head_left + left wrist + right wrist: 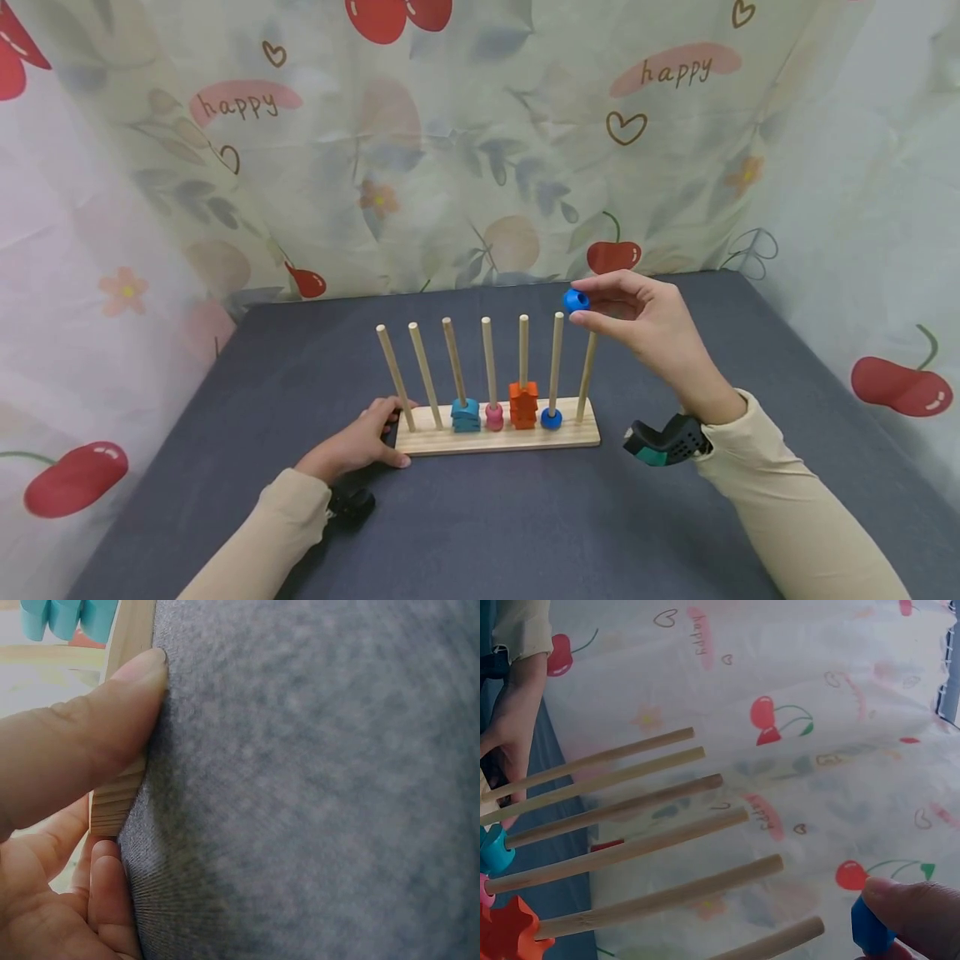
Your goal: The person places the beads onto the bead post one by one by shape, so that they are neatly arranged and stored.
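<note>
My right hand (641,321) pinches a blue bead (576,301) with a visible hole between thumb and fingertips. The bead is held near the tops of the two rightmost pegs, apart from the board. At the board's left end, my left hand (363,437) grips the wooden pegboard (495,442), its thumb (135,690) along the front edge and other fingers round the end. Teal pieces (466,416), a pink piece (493,417), stacked orange pieces (523,406) and a blue bead at the base (551,418) sit on separate pegs.
The pegboard stands on a dark grey cloth-covered table (480,525). Several upright wooden pegs (489,358) rise from it; the two leftmost and the rightmost carry no pieces. A printed curtain (450,167) hangs behind and at both sides.
</note>
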`<state>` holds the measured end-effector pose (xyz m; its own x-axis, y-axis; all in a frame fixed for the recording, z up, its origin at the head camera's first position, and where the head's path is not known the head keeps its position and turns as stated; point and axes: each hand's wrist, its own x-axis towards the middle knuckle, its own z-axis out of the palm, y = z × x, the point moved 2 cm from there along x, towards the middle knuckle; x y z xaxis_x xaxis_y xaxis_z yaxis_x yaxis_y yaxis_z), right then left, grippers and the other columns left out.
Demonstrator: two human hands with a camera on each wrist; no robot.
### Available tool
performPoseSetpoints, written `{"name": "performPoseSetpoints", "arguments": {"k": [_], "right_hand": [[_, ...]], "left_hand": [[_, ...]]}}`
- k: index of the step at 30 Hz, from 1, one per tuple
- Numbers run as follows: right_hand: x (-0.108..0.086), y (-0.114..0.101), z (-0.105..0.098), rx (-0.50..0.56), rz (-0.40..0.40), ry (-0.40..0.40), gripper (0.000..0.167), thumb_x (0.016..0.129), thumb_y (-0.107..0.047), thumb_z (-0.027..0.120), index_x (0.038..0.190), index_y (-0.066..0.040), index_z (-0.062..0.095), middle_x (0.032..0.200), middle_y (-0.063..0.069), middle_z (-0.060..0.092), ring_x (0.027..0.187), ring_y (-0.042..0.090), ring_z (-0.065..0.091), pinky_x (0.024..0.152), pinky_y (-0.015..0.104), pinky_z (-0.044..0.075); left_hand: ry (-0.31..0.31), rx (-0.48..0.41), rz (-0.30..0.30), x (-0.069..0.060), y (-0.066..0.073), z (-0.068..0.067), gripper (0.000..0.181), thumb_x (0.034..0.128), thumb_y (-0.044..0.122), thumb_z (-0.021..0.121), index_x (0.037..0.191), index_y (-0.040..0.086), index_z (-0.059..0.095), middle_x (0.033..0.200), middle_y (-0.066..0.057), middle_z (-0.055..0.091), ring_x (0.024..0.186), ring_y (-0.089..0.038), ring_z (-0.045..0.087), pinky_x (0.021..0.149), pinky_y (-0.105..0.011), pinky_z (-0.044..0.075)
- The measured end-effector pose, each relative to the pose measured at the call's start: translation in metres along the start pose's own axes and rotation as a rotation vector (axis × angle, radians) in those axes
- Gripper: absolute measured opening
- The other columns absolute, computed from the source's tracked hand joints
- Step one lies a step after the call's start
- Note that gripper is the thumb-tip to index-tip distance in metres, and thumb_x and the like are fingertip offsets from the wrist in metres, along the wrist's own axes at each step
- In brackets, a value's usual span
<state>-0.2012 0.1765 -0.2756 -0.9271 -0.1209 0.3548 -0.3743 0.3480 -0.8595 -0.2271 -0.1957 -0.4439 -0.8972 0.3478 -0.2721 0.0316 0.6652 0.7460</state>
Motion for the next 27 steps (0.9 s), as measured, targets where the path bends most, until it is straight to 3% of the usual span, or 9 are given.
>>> {"name": "performPoseSetpoints", "arguments": {"k": [8,16,21,27], "right_hand": [[0.006,0.002,0.007,-0.090,0.026,-0.054,0.037,0.081,-0.029,0.078,0.114,-0.014,0.071,0.112,0.001,0.067,0.091,0.010,0.066,0.081,0.020,0.052],[0.021,-0.005,0.006,-0.240,0.026,-0.237,0.035,0.081,-0.031,0.079,0.111,-0.015,0.071,0.104,0.003,0.069,0.090,0.015,0.067,0.081,0.029,0.051],[0.026,0.001,0.008,-0.251,0.053,-0.309,0.031,0.081,-0.029,0.079,0.108,-0.016,0.072,0.101,0.001,0.071,0.090,0.016,0.065,0.079,0.034,0.048],[0.024,0.022,0.011,-0.227,0.093,-0.312,0.031,0.079,-0.028,0.081,0.105,-0.015,0.072,0.097,0.003,0.069,0.087,0.020,0.060,0.073,0.033,0.048]], "left_hand": [[-0.001,-0.006,0.001,-0.001,0.000,-0.001,0.076,0.0711,0.013,0.086,0.136,0.014,0.046,0.135,-0.017,0.038,0.128,-0.037,0.031,0.105,-0.060,0.027],[0.002,0.000,0.018,-0.001,0.000,-0.002,0.076,0.0711,0.012,0.086,0.136,0.012,0.046,0.134,-0.018,0.038,0.127,-0.037,0.031,0.105,-0.059,0.028],[-0.002,0.000,0.010,-0.001,0.000,-0.001,0.076,0.0715,0.013,0.086,0.136,0.013,0.045,0.135,-0.018,0.037,0.128,-0.037,0.031,0.105,-0.060,0.028],[0.001,0.002,0.010,-0.001,0.001,0.000,0.076,0.0716,0.013,0.086,0.136,0.013,0.046,0.135,-0.018,0.037,0.127,-0.037,0.031,0.105,-0.059,0.028]]}}
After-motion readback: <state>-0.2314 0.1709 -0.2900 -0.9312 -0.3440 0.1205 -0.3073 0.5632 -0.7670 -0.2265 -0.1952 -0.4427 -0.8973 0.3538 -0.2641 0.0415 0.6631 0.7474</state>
